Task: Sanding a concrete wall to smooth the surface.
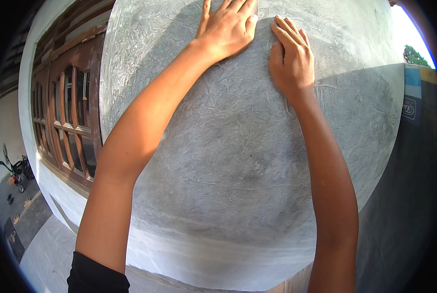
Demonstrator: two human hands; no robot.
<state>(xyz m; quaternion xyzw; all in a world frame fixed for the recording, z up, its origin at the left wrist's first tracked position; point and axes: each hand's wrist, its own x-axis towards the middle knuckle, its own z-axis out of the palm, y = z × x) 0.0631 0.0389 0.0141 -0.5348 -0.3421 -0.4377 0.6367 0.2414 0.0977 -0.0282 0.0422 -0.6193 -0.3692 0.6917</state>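
Both arms reach up in front of me to a grey plastered wall (236, 146). My left hand (227, 27) lies palm down on the wall at the top of the picture, fingers spread and the fingertips partly cut off. Along its thumb side runs a narrow dark edge; I cannot tell whether this is shadow or a thin sheet under the palm. Just to the right and a little lower, my right hand (292, 55) rests against the same wall. Its fingers are slightly bent, its thumb stands a little apart, and nothing shows in it. The plaster is rough, with streaks and fine ridges.
A brown wooden window (71, 113) with glass panes is at the left. Beyond it, a wheeled thing (19, 170), perhaps a stroller, and sandals (17, 218) are on the floor. At the right hangs a dark sheet (405, 175) with a printed emblem.
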